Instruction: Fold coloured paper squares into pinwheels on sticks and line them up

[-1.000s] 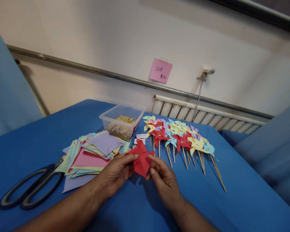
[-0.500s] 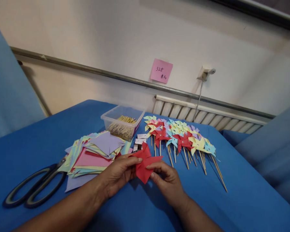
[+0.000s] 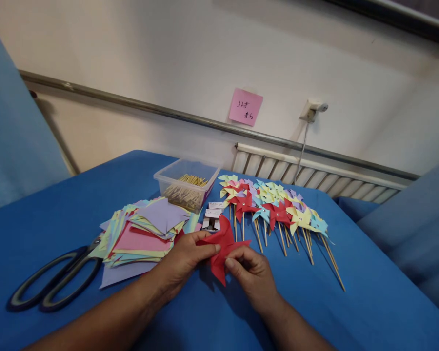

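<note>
Both hands hold a folded red paper pinwheel just above the blue table. My left hand pinches its left side with thumb and fingers closed. My right hand pinches the lower right part, fingers curled. To the left lies a stack of coloured paper squares. Behind and to the right lie several finished pinwheels on wooden sticks.
Large black-handled scissors lie at the left. A clear plastic box of wooden sticks stands at the back, small white packets beside it. A pink note hangs on the wall above a radiator.
The red pinwheel has been turned and folded further between my fingers; my right hand moved up to its centre. The view shifted slightly.
</note>
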### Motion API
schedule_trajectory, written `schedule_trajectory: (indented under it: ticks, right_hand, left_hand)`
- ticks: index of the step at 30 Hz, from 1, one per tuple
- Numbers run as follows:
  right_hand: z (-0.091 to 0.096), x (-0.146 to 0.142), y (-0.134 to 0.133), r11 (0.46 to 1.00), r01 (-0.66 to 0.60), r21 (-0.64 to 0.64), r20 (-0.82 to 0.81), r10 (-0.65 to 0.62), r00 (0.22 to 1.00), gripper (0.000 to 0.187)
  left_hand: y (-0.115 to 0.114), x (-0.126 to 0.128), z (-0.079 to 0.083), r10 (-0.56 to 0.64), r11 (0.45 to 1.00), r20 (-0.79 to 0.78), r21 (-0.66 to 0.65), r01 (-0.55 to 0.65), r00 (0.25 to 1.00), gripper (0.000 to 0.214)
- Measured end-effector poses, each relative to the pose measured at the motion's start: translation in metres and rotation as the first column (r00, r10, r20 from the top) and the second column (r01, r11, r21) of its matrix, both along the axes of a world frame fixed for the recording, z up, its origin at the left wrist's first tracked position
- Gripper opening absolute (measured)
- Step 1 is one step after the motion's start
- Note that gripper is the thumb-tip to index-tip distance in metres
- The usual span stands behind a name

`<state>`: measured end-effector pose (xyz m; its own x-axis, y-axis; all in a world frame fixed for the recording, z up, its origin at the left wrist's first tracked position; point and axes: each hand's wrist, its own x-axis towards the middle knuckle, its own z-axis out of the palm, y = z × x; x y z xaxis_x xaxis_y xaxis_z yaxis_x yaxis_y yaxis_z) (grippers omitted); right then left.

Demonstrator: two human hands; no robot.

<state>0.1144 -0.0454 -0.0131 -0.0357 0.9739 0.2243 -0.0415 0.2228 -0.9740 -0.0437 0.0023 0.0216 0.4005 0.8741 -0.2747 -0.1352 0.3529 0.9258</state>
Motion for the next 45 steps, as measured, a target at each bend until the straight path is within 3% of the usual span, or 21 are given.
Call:
schedule_trajectory:
  ticks: [6,12,28,35,45]
  right_hand:
    - [-0.001,-0.007,0.001,0.994,0.067,-0.088,-0.104,-0.076,0.992,0.019]
    - [-0.006,-0.007,0.002,0.985,0.122,-0.126,-0.140,-0.139,0.980,0.022]
    - [-0.013,-0.008,0.004,0.968,0.223,-0.118,-0.096,-0.234,0.967,0.023]
    - [-0.011,-0.010,0.003,0.960,0.253,-0.120,-0.091,-0.264,0.960,0.024]
    - [-0.011,-0.011,0.003,0.960,0.250,-0.123,-0.071,-0.260,0.963,0.027]
  left_hand:
    - [-0.001,0.003,-0.002,0.013,0.999,-0.120,0.048,-0.008,0.993,0.022]
    - [-0.002,0.006,-0.012,0.006,0.997,-0.121,0.073,0.003,0.993,0.027]
    - [-0.006,0.010,-0.020,-0.012,0.998,-0.117,0.065,0.020,0.993,0.028]
    - [-0.008,0.012,-0.010,-0.011,0.995,-0.168,0.091,0.027,0.986,0.032]
    - [-0.007,0.011,-0.016,0.001,0.977,-0.264,0.204,0.055,0.964,0.028]
